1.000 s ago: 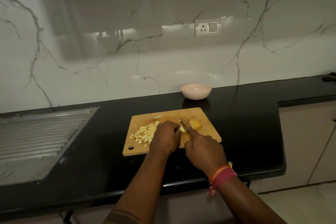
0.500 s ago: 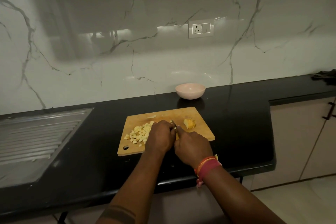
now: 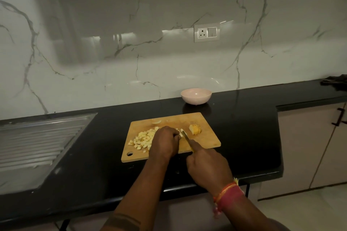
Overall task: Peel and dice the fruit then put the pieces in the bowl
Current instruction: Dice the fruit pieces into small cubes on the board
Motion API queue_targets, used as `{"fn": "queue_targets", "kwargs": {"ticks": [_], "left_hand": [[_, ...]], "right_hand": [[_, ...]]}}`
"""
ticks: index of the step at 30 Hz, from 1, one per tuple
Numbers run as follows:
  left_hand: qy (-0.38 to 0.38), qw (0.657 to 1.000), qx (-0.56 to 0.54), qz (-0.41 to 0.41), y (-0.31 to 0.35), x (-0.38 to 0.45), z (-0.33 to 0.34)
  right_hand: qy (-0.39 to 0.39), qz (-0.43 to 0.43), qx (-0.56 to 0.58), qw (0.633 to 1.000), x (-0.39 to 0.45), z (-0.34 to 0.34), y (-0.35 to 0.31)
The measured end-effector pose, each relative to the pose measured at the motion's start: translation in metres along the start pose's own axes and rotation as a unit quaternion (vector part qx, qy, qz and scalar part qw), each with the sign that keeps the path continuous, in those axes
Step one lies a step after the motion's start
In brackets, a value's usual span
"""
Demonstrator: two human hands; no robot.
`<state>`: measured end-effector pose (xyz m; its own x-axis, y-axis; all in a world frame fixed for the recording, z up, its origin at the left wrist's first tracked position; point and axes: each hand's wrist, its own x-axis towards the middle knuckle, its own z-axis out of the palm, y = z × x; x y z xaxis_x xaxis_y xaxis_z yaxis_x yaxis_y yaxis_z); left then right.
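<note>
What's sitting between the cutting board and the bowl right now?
Nothing: the head view shows only bare black countertop between the far edge of the cutting board and the pink bowl.

Left hand (image 3: 165, 141): its curled fingers cover whatever fruit piece lies under them; only a pale sliver shows at the fingertips.
Knife (image 3: 186, 139): handle hidden inside the right hand (image 3: 208, 168) grip; only the thin blade shows, its tip meeting the fruit in a blur.
Diced pieces (image 3: 142, 139): the heap's right side runs under the left hand; single cubes too small to count.
Fruit chunk (image 3: 195, 129): sliced or whole, too blurred to tell.
Scrap (image 3: 156, 122) at the board's far edge: peel or slice, cannot tell.
Dark object (image 3: 336, 81) on the worktop (image 3: 244, 127): cut by the right edge, unidentifiable.
Drainboard (image 3: 37, 140): cut off at the left edge.
</note>
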<state>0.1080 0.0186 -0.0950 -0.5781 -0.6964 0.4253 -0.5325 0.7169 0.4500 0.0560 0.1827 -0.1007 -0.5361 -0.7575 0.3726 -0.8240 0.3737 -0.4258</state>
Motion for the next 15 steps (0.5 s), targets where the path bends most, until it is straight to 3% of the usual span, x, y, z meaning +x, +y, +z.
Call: {"fn": "queue_targets", "kwargs": {"ticks": [15], "left_hand": [[-0.011,0.999,-0.022,-0.028,-0.001,-0.001,-0.003]], "right_hand": [[-0.037,-0.027,-0.035,0.998,0.029,0.008,-0.012]]}}
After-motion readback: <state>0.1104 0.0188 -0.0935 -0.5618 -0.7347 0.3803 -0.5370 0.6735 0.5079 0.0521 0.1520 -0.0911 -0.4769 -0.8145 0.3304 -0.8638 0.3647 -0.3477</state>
